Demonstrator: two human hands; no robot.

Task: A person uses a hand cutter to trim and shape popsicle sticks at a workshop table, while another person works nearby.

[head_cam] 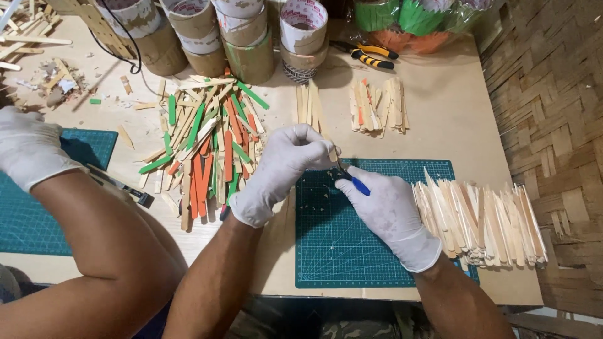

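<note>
— Across the worktop [440,107], from big to small: what lies around the work?

— A green cutting mat [352,251] sits under both gloved hands. A row of plain wooden sticks [483,220] lies just beside it on the right, and a heap of plain, green and orange sticks [207,144] on the left. Another person's gloved hand [28,150] rests over a second mat at the far left.

— And the hands themselves?

— The left hand [286,169] has its grip closed on a thin wooden stick [331,155], held above the mat's top edge. The right hand [386,210] has its grip clamped on a blue-handled knife [355,182], tip at the stick.

— How to do it well?

— I'd judge: keep the stick low over the mat, pinch it close to the blade so it cannot flex, cut in short strokes away from the left fingertips.
</note>
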